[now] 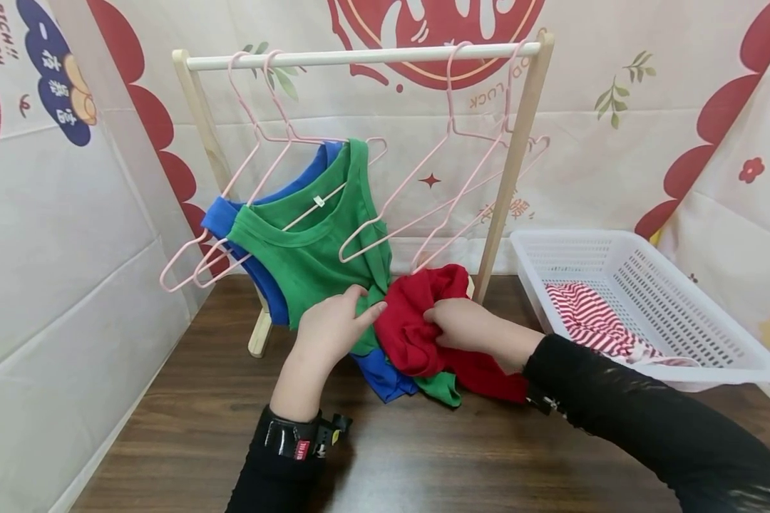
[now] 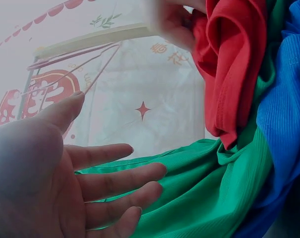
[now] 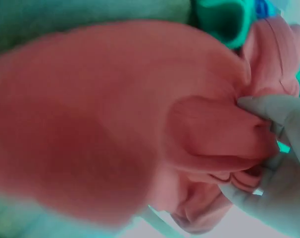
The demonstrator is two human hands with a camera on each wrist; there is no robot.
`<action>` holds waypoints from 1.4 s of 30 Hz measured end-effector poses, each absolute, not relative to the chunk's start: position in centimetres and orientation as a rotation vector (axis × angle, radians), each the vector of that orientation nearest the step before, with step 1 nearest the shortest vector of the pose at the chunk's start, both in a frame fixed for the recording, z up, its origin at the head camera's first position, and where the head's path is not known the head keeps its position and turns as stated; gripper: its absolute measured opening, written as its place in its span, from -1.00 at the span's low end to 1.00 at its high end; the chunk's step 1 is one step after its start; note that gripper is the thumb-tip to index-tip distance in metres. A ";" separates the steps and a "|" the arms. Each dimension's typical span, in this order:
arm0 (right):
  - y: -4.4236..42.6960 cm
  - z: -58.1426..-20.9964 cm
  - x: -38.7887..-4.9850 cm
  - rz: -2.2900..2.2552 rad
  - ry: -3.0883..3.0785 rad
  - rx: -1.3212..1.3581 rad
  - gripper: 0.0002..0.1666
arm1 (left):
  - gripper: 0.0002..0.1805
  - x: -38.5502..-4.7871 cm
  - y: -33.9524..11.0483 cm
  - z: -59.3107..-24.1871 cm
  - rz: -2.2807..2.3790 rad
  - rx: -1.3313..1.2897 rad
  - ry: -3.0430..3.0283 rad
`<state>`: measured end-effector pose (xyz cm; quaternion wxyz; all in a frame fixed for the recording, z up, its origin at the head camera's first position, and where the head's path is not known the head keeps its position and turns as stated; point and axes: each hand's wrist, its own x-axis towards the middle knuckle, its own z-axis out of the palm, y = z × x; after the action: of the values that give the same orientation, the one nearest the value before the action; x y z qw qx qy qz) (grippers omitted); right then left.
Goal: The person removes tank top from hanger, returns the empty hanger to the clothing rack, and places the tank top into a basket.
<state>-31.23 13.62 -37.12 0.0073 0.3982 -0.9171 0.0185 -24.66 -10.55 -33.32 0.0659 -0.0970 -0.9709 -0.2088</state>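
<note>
My right hand (image 1: 465, 324) pinches a bunched red garment (image 1: 411, 320) between thumb and fingers. In the right wrist view the red cloth (image 3: 90, 114) fills most of the picture. Beside it my left hand (image 1: 334, 320) is held with fingers extended and thumb apart, in front of a green tank top (image 1: 314, 256). The left wrist view has that palm (image 2: 36, 183) with nothing in its grasp. The green top hangs on a pink hanger (image 1: 276, 167), ahead of a blue tank top (image 1: 266, 285) on another hanger. The red garment partly covers both hems.
Two bare pink hangers (image 1: 423, 158) hang on the right of the white rail (image 1: 359, 55) of a wooden rack (image 1: 513, 171). A white basket (image 1: 712, 306) at the right holds a red-and-white striped garment (image 1: 593, 320). Everything stands on a dark wooden table (image 1: 186, 427).
</note>
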 end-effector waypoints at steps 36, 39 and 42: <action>20.1 -31.3 -30.0 0.673 -2.537 0.936 -0.86 | -0.39 -24.2 -11.1 -32.7 -0.691 -0.315 -2.931; 20.5 -31.2 -29.9 0.710 -2.491 0.875 -0.92 | -0.40 -24.1 -11.0 -32.6 -0.689 -0.328 -2.923; 20.8 -31.1 -29.7 0.724 -2.449 0.855 -0.94 | -0.42 -24.0 -11.0 -32.5 -0.691 -0.334 -2.914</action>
<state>-29.72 20.82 -31.14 0.2226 0.3094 -0.8866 0.2622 -24.02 -11.02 -32.52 0.0640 -0.1105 -0.9651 -0.2287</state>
